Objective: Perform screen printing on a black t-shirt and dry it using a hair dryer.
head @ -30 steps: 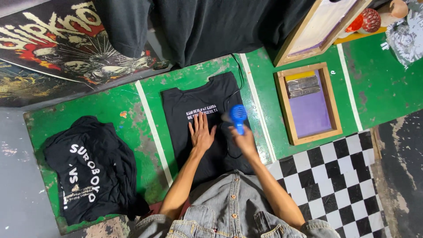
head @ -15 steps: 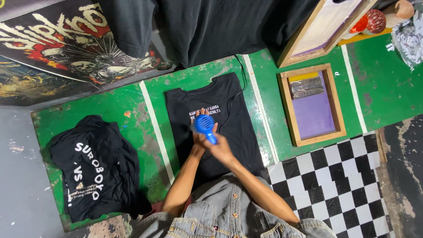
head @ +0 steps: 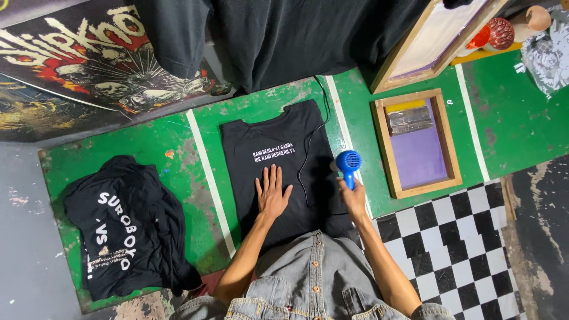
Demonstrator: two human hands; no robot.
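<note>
Your left hand lies flat, fingers spread and released, palm down on the black T-shirt, just below its two lines of white print. Your right hand is clenched around the handle of a blue hair dryer, whose round head sits at 12 o'clock from your knuckles, over the shirt's right edge. A thin black cord runs from the dryer across the shirt and up toward 12 o'clock.

The shirt is spread smooth on the green table, between two painted white stripes. At 9 o'clock from your left hand, well apart, a second black shirt with white lettering lies crumpled near the table's left edge. At 3 o'clock from the dryer, just beside it, a wooden printing frame with a purple screen lies flat; a squeegee-like bar rests in its upper part. At 1 o'clock, a larger wooden frame leans tilted against the back. Dark cloth hangs at 12 o'clock, and a printed poster fills the 10 o'clock corner. A black-and-white checkered floor shows at 4 o'clock, beside your denim-clad front.
</note>
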